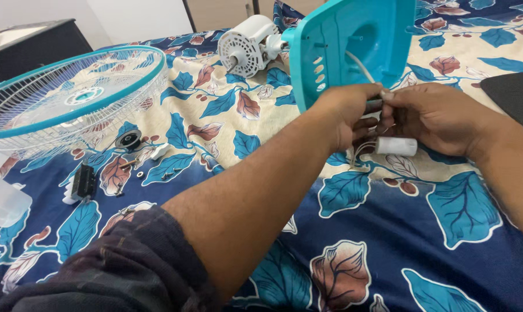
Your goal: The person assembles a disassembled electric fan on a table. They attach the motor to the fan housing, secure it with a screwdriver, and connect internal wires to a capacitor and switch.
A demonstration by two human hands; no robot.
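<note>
Bedsheet (pixel 388 254) in blue and cream leaf print covering the whole bed, carrying everything. Fan guard (pixel 71 95), round, white wire with teal rim, lying flat at far left. Teal plastic housing (pixel 345 43) standing tilted at far centre, hollow side facing near, a white cable running out of it down toward the hands. White motor (pixel 249 45) resting just left of the housing, shaft pointing near. Left hand (pixel 351 112) and right hand (pixel 432 118) meeting just below the housing, fingertips pressed together and pinching thin wires (pixel 383 98) between them. White cylindrical capacitor (pixel 395 146) hanging just under the hands on its leads, near the sheet. Black switch block (pixel 83 182) lying at near left; black round knob (pixel 127 139) beside the guard, with small screws (pixel 123 164) scattered near it.

Risking, as a judgement: tugging the wires too hard and snapping a lead off the capacitor; tipping the propped housing over through the taut cable; losing loose screws in the busy print.

Showing no packages, labels or signs clearly enough to tell.
</note>
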